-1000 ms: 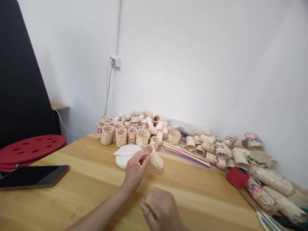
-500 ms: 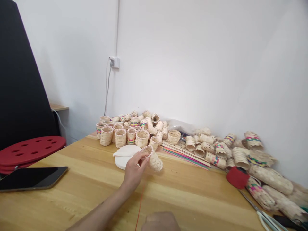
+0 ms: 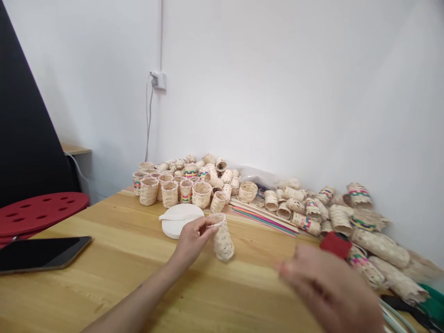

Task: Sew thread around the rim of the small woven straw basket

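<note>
My left hand [image 3: 196,238] pinches a small woven bamboo-strip basket [image 3: 223,243] by its rim. The basket leans a little, its mouth up toward my fingers and its base down to the right, close over the table. Pinkish-red stitching runs round the rim. Out to the right is my right hand [image 3: 328,286], smeared by motion, its fingers closed together. A faint reddish streak of thread [image 3: 267,252] spans the gap between basket and right hand; the thread's end in the fingers is blurred. Just behind my left hand lies a white round disc [image 3: 180,219] with a strip across it.
Several finished-looking baskets [image 3: 169,194] stand at the back left. Coloured strips [image 3: 263,221] and a heap of loose woven tubes [image 3: 312,210] lie along the wall. At right are a red object [image 3: 336,244] and scissors [image 3: 395,314]; at left, a black tablet [image 3: 45,254].
My right hand has swung up and right from the bottom edge. The basket in my left hand has turned more upright. The red thread, earlier running down toward me, now stretches rightward.
</note>
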`<state>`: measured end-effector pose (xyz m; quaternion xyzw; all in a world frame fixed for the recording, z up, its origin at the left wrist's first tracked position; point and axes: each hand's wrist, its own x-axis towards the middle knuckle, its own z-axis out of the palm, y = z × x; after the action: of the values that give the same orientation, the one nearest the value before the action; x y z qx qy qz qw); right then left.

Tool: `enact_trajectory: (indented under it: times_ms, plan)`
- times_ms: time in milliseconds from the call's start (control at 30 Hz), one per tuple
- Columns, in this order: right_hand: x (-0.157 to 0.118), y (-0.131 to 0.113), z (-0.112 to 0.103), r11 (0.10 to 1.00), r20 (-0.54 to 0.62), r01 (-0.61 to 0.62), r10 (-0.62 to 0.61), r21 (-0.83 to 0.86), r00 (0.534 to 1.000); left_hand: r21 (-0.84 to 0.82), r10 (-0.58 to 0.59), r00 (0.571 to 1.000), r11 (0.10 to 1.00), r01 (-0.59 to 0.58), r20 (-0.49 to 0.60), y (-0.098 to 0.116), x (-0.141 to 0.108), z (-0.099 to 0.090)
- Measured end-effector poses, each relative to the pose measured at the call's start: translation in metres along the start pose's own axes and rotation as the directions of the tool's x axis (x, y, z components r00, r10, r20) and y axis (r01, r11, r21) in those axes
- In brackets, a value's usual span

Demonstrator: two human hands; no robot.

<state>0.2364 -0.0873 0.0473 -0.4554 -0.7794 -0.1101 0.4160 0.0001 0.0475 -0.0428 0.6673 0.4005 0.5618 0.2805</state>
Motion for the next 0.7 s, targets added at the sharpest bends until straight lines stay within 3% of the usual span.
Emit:
enact_trajectory:
  times_ms: [133,233,333,500,600,700]
  plan:
    - [0.035,0.061,-0.017,0.969,-0.105,-0.174,0.157,-0.174,0.982,0.004,0.073,0.984,0.997,-0.074,0.164,0.012,-0.003,0.0]
    - [0.044,0.088,-0.019,0.89,-0.114,-0.305,0.283,-0.339,0.952,0.022,0.152,0.935,0.986,-0.168,0.319,0.022,-0.007,-0.001]
    - [0.042,0.082,-0.009,0.903,0.005,-0.32,0.335,-0.286,0.942,0.041,0.181,0.885,0.975,-0.219,0.428,0.027,-0.01,-0.001]
    - [0.033,0.042,0.024,0.987,0.245,-0.158,0.158,-0.02,0.957,0.036,0.205,0.864,0.968,-0.249,0.461,0.031,-0.012,-0.003]
    - [0.028,0.032,0.048,0.985,0.268,-0.118,0.081,0.126,0.96,-0.014,0.238,0.86,0.965,-0.26,0.451,0.033,-0.012,-0.004]
    - [0.019,0.035,0.067,0.976,0.203,-0.01,-0.036,0.219,0.979,-0.032,0.241,0.849,0.966,-0.257,0.47,0.034,-0.012,-0.005]
